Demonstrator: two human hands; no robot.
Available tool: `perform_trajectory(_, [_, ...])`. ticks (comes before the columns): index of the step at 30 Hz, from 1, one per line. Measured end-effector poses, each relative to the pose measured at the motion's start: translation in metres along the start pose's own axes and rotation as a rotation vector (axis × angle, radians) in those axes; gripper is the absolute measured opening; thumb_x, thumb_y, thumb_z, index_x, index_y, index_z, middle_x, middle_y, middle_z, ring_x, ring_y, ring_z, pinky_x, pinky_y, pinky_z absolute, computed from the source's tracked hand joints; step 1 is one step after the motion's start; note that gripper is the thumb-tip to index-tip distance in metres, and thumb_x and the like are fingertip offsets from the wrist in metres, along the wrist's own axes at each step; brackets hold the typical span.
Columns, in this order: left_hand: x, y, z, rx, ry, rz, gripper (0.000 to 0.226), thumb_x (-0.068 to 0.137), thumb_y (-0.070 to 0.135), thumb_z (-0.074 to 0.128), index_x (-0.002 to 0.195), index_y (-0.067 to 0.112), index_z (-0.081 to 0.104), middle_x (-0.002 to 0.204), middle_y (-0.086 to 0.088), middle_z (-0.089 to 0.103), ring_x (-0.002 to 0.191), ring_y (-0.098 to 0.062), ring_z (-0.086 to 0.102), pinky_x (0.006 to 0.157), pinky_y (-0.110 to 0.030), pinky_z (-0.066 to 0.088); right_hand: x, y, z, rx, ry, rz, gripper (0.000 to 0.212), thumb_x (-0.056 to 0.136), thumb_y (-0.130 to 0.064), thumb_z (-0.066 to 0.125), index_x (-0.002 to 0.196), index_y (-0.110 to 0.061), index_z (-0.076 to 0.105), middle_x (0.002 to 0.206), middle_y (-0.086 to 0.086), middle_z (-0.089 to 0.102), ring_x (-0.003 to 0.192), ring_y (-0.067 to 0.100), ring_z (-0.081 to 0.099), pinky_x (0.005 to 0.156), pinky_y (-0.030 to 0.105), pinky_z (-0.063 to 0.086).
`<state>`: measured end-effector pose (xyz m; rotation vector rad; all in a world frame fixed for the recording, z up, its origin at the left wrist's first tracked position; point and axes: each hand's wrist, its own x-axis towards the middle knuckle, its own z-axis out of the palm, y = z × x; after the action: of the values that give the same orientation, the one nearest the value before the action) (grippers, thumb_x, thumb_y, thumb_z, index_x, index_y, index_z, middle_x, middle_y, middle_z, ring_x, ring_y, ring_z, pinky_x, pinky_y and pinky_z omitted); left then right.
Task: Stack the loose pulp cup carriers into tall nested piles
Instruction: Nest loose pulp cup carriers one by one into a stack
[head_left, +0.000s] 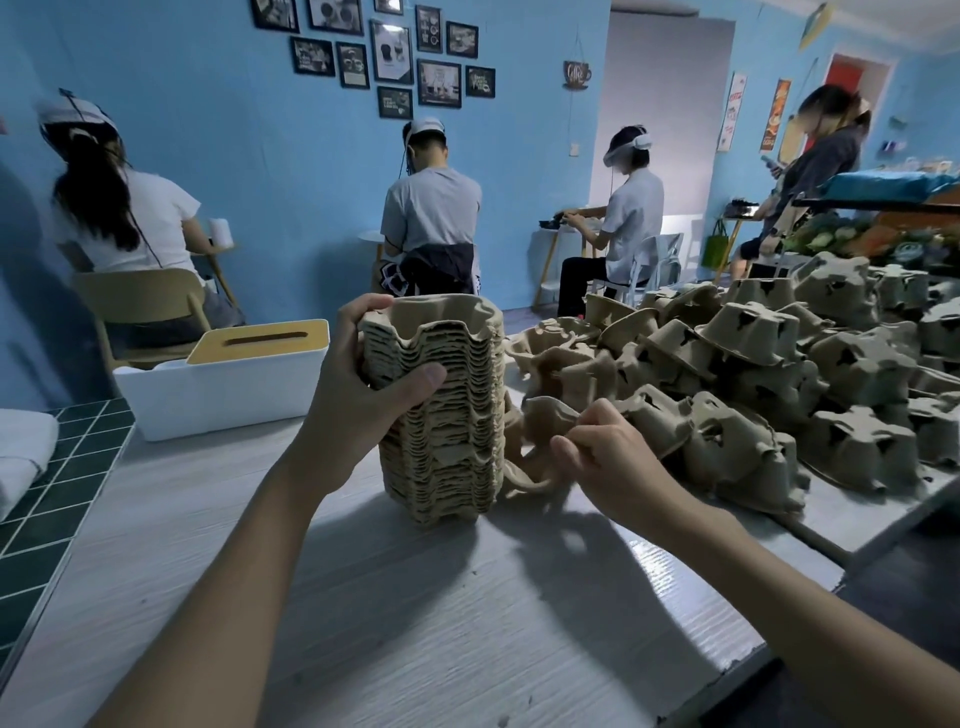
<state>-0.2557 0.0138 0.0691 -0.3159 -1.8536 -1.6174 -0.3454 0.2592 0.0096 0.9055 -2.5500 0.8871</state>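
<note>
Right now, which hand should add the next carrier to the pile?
Right. The right hand already pinches a loose carrier beside the nested pile, near the heap of loose carriers. The left hand is occupied gripping the pile's upper side, steadying it.

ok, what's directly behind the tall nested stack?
Left of the nested stack, behind it, stands a white box with a slotted yellow lid. Loose carriers are heaped to its right. The left hand grips the stack; whatever is directly behind it is hidden.
</note>
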Motion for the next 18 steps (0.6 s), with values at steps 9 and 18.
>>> perform_trajectory(9, [-0.005,0.007,-0.011,0.03,-0.022,-0.021,0.079,0.062,0.034,0.081,0.13,0.02,0.044,0.098,0.015,0.073,0.094,-0.006,0.069,0.076,-0.021,0.056,-0.008,-0.031,-0.007,-0.35,-0.035,-0.105,0.029,0.093,-0.057,0.052,0.091,-0.032,0.069,0.11,-0.021,0.058,0.107,0.016,0.037,0.089,0.038,0.024])
perform_trajectory(18, [-0.013,0.011,-0.021,0.05,-0.01,-0.03,0.077,0.062,0.036,0.081,0.129,0.024,0.044,0.099,0.014,0.072,0.096,-0.008,0.069,0.077,-0.023,0.056,-0.011,-0.028,0.003,-0.364,0.036,-0.167,0.015,0.089,-0.039,0.06,0.085,-0.028,0.069,0.086,-0.013,0.069,0.093,0.017,0.047,0.081,0.03,0.024])
